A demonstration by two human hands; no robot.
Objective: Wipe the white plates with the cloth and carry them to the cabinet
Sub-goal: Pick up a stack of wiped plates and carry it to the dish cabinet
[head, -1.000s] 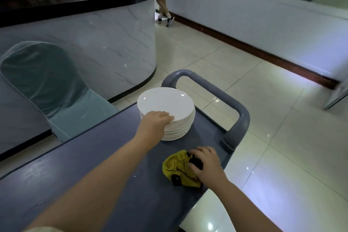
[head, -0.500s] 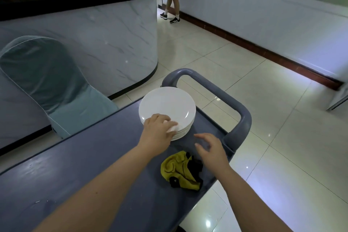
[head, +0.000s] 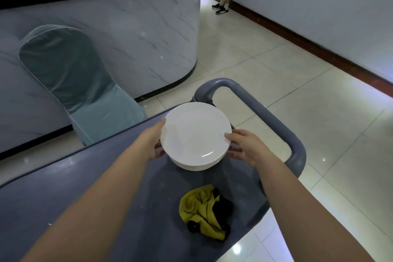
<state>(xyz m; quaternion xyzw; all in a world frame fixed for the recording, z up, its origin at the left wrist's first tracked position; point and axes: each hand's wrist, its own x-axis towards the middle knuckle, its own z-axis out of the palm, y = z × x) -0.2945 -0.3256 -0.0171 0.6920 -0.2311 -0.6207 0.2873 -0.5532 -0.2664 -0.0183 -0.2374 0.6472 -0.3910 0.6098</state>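
Head view: the plates [head: 195, 136], a white stack, sit at frame centre on the grey cart [head: 106, 208], just inside its handle [head: 265, 112]. The left hand [head: 155, 142] is partly curled against the stack's left edge, fingers going under the rim. The right hand [head: 246, 147] is spread open at the right edge, thumb on the top rim, fingers beside the lower plates. Whether either hand bears weight cannot be told. The cloth [head: 204, 210], yellow and black, lies crumpled lower centre on the cart, well apart from both hands. Risks: the glazed plates are smooth, and an uneven lift on two sides could tilt the stack and let the upper plates slide. The handle stands close on the right and could be struck. With the cloth left behind, the plates may go unwiped. Hidden: the left fingertips, the stack's base and the plate count. No cabinet is in frame. A second person at upper centre is cut off above the legs.
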